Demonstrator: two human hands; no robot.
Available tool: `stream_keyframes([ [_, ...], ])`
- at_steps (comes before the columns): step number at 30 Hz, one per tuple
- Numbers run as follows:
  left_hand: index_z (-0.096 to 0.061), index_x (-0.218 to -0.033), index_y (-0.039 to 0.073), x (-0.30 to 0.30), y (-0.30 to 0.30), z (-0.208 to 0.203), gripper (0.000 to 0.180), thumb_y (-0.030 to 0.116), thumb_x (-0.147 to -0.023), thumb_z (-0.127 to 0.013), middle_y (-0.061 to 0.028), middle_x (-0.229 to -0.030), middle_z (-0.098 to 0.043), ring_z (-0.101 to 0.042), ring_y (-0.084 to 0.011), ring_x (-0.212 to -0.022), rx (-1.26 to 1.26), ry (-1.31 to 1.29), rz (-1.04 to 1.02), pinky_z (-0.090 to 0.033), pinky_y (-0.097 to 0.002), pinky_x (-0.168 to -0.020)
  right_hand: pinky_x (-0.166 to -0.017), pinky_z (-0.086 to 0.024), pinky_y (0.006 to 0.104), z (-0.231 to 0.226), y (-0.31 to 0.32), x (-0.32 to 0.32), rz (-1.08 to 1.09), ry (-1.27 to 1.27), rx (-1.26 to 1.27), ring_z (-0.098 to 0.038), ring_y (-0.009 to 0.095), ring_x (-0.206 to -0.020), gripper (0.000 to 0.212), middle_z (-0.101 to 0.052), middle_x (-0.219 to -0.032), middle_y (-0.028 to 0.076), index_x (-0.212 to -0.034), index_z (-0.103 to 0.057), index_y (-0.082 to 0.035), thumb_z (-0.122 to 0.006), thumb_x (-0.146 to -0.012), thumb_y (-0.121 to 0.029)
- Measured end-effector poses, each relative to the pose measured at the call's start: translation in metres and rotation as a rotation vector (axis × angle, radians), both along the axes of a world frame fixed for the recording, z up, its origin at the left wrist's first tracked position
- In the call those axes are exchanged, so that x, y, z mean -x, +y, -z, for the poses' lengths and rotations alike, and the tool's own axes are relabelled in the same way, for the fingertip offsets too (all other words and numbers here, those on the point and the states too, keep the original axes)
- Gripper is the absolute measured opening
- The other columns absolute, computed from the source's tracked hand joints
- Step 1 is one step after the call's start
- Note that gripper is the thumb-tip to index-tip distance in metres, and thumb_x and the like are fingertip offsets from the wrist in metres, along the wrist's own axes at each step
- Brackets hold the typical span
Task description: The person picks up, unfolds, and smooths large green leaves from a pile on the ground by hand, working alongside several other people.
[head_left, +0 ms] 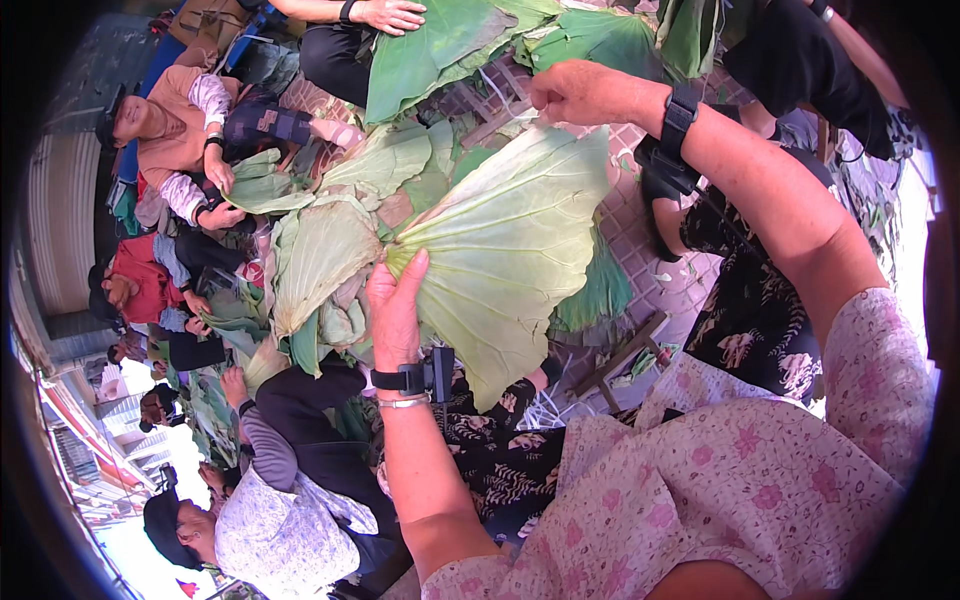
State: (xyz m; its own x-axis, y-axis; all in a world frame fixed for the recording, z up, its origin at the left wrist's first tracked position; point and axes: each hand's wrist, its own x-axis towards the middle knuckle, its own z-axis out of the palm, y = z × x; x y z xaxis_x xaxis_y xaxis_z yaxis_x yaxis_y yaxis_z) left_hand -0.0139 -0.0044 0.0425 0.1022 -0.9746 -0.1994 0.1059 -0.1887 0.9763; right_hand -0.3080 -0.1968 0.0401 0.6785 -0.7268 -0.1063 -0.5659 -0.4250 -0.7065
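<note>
A shirt with pink flowers (pixel 720 480) is nearest, at the lower right of the frame. The left hand (pixel 397 315) holds tight to a big pale green leaf (pixel 510 250), near where its lines meet, in the middle. The right hand (pixel 572 92) has bent fingers by the leaf's top edge; I cannot tell if they pinch it. Left of the middle is a leaf pile (pixel 325 255). Up top, another person's hand (pixel 392 15) rests on a greener leaf (pixel 435 45)

The large pale leaf (pixel 510 240) is matt and thin, ribbed by raised veins; the drier leaves (pixel 322 258) look papery and creased. The blouse (pixel 735 480) is matt printed cloth. The bracelet (pixel 404 402) is shiny metal, the wrist strap (pixel 398 380) dull black, the paving (pixel 692 285) matt.
</note>
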Motion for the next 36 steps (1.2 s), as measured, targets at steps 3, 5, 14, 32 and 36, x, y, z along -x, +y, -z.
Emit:
stream_keyframes([
  [3, -0.058, -0.117, 0.0, -0.001, -0.003, -0.001, 0.03, 0.012, -0.089, -0.062, -0.0053, -0.108, -0.065, -0.06, -0.01, -0.092, 0.0, 0.035, -0.032, -0.047, -0.0256, -0.084, -0.067, -0.049, 0.0385, 0.013, 0.002, -0.011, 0.112, -0.023, 0.378, -0.063, 0.028, -0.076, 0.016, -0.064, -0.079, 0.012, -0.092, -0.062, -0.004, -0.064, -0.079, -0.012],
  [5, -0.059, -0.116, 0.001, -0.002, -0.005, 0.0, 0.03, 0.012, -0.089, -0.062, -0.0054, -0.107, -0.065, -0.061, -0.0097, -0.091, 0.003, 0.046, -0.039, -0.047, -0.0253, -0.083, -0.073, -0.05, 0.0402, 0.014, 0.023, -0.029, 0.035, -0.131, 0.27, -0.063, 0.031, -0.084, 0.023, -0.066, -0.086, 0.013, -0.097, -0.062, -0.005, -0.065, -0.077, -0.014],
  [14, -0.059, -0.114, 0.001, 0.009, -0.008, -0.002, 0.027, 0.012, -0.089, -0.063, -0.0038, -0.102, -0.066, -0.06, -0.0082, -0.088, -0.01, -0.024, 0.081, -0.049, -0.025, -0.08, -0.08, -0.048, 0.0426, 0.026, 0.061, -0.058, -0.179, -0.052, 0.25, -0.06, 0.034, -0.091, 0.03, -0.064, -0.088, 0.015, -0.099, -0.06, -0.003, -0.07, -0.073, -0.013],
  [32, -0.062, -0.11, 0.006, 0.056, 0.0, 0.022, 0.037, 0.003, -0.073, -0.061, -0.0069, -0.097, -0.062, -0.061, -0.0272, -0.085, 0.56, -1.374, 0.072, -0.05, -0.038, -0.071, -0.085, -0.047, 0.0335, 0.026, 0.118, -0.072, 0.137, -0.629, -1.286, -0.054, 0.019, -0.1, 0.067, -0.056, -0.107, 0.01, -0.105, -0.058, 0.0, -0.063, -0.079, -0.062],
  [36, -0.054, -0.121, 0.003, 0.078, 0.002, 0.036, 0.045, 0.009, -0.077, -0.063, -0.0114, -0.112, -0.057, -0.058, -0.0294, -0.094, 0.479, -1.367, 0.115, -0.051, -0.039, -0.073, -0.088, -0.046, 0.0358, 0.047, 0.109, -0.075, 0.246, -0.728, -1.215, -0.05, 0.016, -0.092, 0.039, -0.052, -0.102, 0.005, -0.1, -0.056, -0.005, -0.058, -0.091, -0.043],
])
